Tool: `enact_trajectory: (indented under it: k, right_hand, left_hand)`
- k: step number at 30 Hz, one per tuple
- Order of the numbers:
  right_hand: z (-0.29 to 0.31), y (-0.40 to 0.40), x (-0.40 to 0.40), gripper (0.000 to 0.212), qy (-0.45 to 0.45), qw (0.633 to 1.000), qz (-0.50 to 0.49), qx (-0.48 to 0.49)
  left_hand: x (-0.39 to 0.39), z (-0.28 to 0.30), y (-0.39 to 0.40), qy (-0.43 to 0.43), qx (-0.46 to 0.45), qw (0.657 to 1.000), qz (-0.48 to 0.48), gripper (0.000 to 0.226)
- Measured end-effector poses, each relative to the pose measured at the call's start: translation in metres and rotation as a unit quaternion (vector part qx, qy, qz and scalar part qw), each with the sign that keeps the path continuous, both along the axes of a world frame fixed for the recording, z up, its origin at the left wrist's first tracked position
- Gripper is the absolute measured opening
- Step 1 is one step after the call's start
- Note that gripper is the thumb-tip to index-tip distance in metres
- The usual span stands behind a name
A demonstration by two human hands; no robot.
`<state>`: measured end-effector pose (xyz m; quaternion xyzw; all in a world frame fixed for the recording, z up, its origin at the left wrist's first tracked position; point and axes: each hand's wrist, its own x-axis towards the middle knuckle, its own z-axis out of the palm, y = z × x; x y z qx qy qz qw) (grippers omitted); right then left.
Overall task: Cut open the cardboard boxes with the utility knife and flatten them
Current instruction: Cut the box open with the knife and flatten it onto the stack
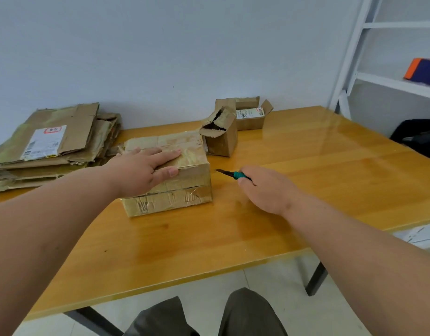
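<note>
Left of the taped cardboard box, your stack of flattened cardboard runs off the picture's edge. Your left hand lies flat on the box's top, fingers straight, thumb over its near edge. Just right of the box, your right hand curls round the utility knife, hiding most of the handle; its blade points at the box. Behind it stand two small opened boxes.

Wooden table, white shelving, perhaps a bag
</note>
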<state>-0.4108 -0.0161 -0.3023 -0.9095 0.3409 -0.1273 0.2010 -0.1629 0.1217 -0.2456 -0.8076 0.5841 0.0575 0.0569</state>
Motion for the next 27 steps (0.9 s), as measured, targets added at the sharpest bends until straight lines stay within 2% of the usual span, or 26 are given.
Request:
enact_trajectory:
  k: [7,18,27]
  right_hand:
    - [0.004,0.009,0.000,0.031,-0.077,0.997,0.022,0.021]
    - [0.004,0.011,0.011,0.034,-0.090,0.996,0.030,-0.006]
    - [-0.008,0.004,0.005,0.036,-0.097,0.995,-0.018,-0.029]
  left_hand:
    - [-0.003,-0.001,0.002,-0.006,0.002,1.000,0.005,0.080]
    - [-0.003,-0.001,0.002,-0.007,0.001,1.000,0.008,0.079]
    - [-0.001,-0.003,0.002,-0.002,-0.004,1.000,0.006,0.079]
